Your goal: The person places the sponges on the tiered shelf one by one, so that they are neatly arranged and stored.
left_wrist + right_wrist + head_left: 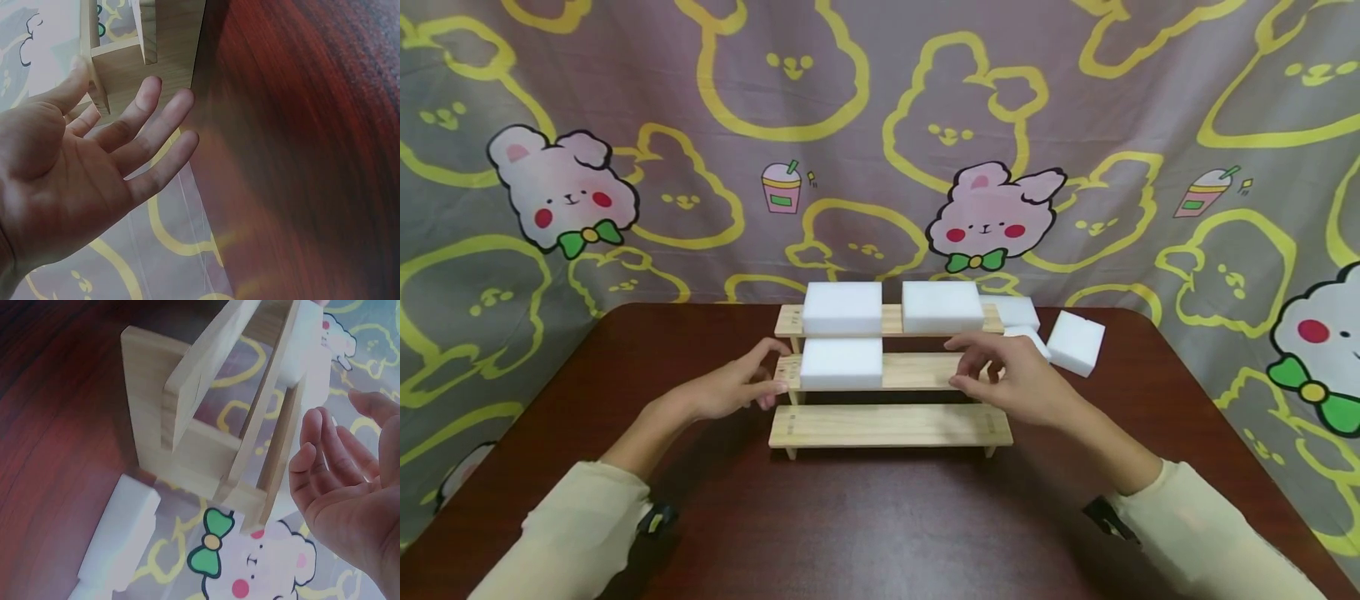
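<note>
Foam blocks (841,362), likely light and easily dented, best pinched by opposite sides, sit on a three-tier wooden rack (891,427) at twelve o'clock on the bench (880,525); left hand (730,390), fingers spread, touches its nine-o'clock end; right hand (1013,379) curves, empty, near three.

The right hand (1011,379) hid the right end of the middle shelf (917,372), and the head view's bottom edge cut off both sleeves (580,521).

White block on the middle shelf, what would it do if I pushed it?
The white block looks like foam, so it's probably light. Its flat, boxy shape suggests sliding, not rolling. Its straight edges suggest it may keep its shape.
</note>
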The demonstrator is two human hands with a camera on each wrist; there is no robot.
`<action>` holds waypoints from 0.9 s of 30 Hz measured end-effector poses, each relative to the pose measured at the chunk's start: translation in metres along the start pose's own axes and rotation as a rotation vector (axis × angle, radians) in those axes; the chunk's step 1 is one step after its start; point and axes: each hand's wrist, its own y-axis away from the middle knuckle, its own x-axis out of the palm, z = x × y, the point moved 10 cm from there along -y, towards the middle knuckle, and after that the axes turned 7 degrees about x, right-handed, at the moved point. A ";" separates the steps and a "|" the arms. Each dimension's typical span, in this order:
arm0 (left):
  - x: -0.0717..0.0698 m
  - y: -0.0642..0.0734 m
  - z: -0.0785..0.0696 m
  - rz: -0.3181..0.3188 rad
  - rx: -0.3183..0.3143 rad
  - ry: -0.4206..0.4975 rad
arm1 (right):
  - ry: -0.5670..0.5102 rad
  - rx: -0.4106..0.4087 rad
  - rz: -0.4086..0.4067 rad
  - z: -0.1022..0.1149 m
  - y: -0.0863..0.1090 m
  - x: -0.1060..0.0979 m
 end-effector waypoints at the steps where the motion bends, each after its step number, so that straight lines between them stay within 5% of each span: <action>1: 0.000 0.000 0.000 -0.001 0.000 -0.002 | 0.000 -0.001 -0.005 -0.001 0.001 -0.002; 9: 0.000 0.000 -0.001 -0.007 0.002 -0.004 | 0.022 -0.004 -0.071 -0.013 0.011 -0.024; 17: 0.000 0.000 -0.001 -0.005 0.007 -0.007 | 0.080 0.101 -0.168 -0.039 0.021 -0.051; 27: 0.000 0.000 -0.003 -0.007 0.008 -0.003 | 0.132 0.129 -0.217 -0.071 0.029 -0.063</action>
